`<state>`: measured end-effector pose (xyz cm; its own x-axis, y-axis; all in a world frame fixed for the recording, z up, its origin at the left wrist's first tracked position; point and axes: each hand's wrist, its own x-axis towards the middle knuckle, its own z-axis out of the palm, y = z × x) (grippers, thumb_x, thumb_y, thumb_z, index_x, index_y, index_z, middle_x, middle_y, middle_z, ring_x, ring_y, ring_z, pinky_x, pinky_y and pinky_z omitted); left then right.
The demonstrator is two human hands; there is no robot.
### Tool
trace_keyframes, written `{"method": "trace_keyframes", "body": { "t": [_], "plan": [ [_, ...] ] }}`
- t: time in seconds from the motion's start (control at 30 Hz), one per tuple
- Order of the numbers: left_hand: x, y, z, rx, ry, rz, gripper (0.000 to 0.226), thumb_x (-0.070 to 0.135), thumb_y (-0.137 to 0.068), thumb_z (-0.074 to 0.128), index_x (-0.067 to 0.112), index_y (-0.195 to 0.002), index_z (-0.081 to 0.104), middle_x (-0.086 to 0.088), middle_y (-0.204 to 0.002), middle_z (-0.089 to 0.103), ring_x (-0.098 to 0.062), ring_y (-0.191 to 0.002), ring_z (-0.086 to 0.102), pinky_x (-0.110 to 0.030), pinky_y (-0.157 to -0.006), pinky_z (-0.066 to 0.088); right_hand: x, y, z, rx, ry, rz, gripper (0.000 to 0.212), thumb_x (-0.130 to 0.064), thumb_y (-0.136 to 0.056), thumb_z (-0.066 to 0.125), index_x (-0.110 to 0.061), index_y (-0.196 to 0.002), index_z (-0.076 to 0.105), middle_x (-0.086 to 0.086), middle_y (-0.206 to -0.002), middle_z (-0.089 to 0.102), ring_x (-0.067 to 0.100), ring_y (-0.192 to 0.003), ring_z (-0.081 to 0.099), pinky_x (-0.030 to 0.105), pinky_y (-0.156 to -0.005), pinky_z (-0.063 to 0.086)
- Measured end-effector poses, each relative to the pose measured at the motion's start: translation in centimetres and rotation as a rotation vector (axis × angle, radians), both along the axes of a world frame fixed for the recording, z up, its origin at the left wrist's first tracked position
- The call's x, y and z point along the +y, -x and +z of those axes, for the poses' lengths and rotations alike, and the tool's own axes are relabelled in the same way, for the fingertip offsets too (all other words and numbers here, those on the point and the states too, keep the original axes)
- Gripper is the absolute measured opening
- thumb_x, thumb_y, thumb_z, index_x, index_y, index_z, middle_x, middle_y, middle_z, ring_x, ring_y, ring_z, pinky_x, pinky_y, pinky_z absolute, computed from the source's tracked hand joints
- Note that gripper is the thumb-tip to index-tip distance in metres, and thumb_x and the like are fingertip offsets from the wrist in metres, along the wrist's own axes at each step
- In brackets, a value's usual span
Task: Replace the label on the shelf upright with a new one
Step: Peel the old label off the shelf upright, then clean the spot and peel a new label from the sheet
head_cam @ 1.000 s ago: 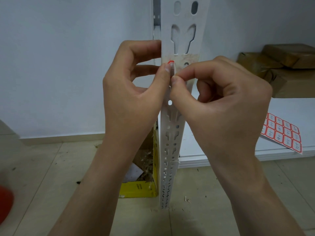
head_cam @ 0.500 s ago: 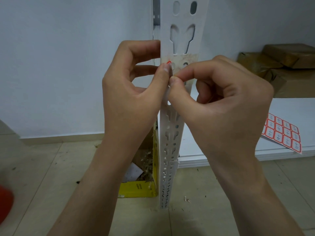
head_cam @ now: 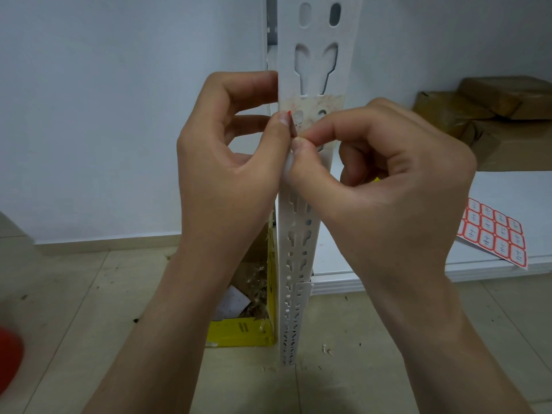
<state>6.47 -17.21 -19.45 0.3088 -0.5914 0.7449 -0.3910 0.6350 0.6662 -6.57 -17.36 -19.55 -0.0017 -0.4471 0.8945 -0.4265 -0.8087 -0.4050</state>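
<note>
- While both hands meet in front of the white slotted shelf upright (head_cam: 298, 234), the left hand (head_cam: 227, 180) curls round its left edge, thumb pressed against the front face and the other fingers reaching behind it.
- Under that thumb's tip sits a small remnant of the old label (head_cam: 291, 124), a red-edged scrap lying against the upright just beside an oval slot; whether the thumb pins it or only touches it cannot be told.
- The right hand (head_cam: 388, 186) has thumb and forefinger pinched together right at the same spot, tips touching the left thumb; whether they are nipping the scrap cannot be told.
- Behind the fingertips, a yellowish patch of adhesive residue (head_cam: 316, 106) marks the upright's face.
- A sheet of red-bordered labels (head_cam: 495, 231) lies on the white shelf board (head_cam: 507, 186) to the right, overhanging its front edge, well apart from the hands.
- Brown cardboard boxes (head_cam: 490, 115) rest further back on that board.
- A yellow box (head_cam: 242, 330) with paper scraps stands on the tiled floor (head_cam: 89, 294) just left of the upright's foot.
</note>
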Motion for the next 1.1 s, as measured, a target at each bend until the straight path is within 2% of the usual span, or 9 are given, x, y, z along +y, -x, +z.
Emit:
{"method": "trace_keyframes", "body": {
  "t": [0.33,0.53,0.67,0.83,0.9,1.0,1.1],
  "plan": [
    [0.0,-0.1,0.0,-0.004,0.003,0.012,0.022,0.001,-0.097,0.064,0.006,-0.118,0.063,0.000,-0.112,0.072,-0.010,-0.105,0.074,-0.023,-0.084,0.060,-0.1,0.1,-0.1,0.002,0.015,0.017,0.008,-0.012,-0.084,0.080,-0.011,-0.077,0.076,-0.006,-0.061,0.044,0.012,-0.054,0.040,0.017,-0.056,0.032],
    [0.1,0.1,0.1,0.007,-0.017,0.023,0.023,-0.001,-0.097,0.063,0.006,-0.119,0.064,0.002,-0.112,0.072,-0.007,-0.104,0.074,-0.022,-0.074,0.063,0.0,0.0,-0.4,-0.001,0.020,0.031,0.008,-0.012,-0.084,0.077,-0.010,-0.077,0.075,-0.005,-0.061,0.046,0.015,-0.053,0.043,0.022,-0.054,0.035],
    [0.2,0.3,0.0,-0.018,-0.005,0.041,0.026,-0.002,-0.096,0.063,0.000,-0.122,0.063,-0.001,-0.115,0.070,-0.008,-0.105,0.073,-0.014,-0.073,0.058,0.4,0.1,-0.3,-0.029,0.007,0.093,0.007,-0.009,-0.084,0.076,-0.010,-0.079,0.072,0.000,-0.060,0.050,0.015,-0.053,0.048,0.022,-0.054,0.039],
    [0.6,1.1,-0.3,-0.081,0.104,0.184,0.029,0.007,-0.092,0.063,0.020,-0.117,0.053,-0.013,-0.125,0.062,-0.019,-0.104,0.069,-0.019,-0.064,0.054,0.1,1.1,-0.2,-0.127,-0.084,0.147,0.011,-0.012,-0.088,0.075,-0.015,-0.081,0.067,0.008,-0.059,0.055,0.016,-0.052,0.048,0.025,-0.051,0.039],
    [0.7,1.6,-0.6,-0.099,0.146,0.253,0.032,0.004,-0.089,0.062,0.022,-0.113,0.050,-0.016,-0.120,0.060,-0.018,-0.097,0.065,-0.020,-0.058,0.048,0.0,1.7,-0.3,-0.162,-0.125,0.147,0.011,-0.018,-0.089,0.073,-0.018,-0.082,0.065,0.009,-0.061,0.057,0.019,-0.051,0.049,0.026,-0.049,0.039],
    [0.8,2.8,-0.6,-0.111,0.224,0.281,0.031,-0.007,-0.086,0.057,0.017,-0.103,0.051,-0.015,-0.106,0.056,-0.008,-0.083,0.055,-0.027,-0.052,0.040,-0.4,3.2,-0.4,-0.212,-0.208,0.126,0.012,-0.021,-0.090,0.073,-0.018,-0.082,0.064,0.008,-0.065,0.060,0.019,-0.049,0.049,0.021,-0.049,0.036],
    [0.7,4.9,-0.4,-0.197,0.381,0.250,0.031,-0.018,-0.081,0.050,0.011,-0.091,0.058,-0.017,-0.091,0.051,-0.010,-0.078,0.051,-0.026,-0.053,0.037,-0.8,5.4,-0.4,-0.209,-0.285,0.097,0.013,-0.014,-0.092,0.072,-0.019,-0.083,0.064,0.003,-0.069,0.062,0.009,-0.049,0.045,0.014,-0.052,0.034]
  ]
}}
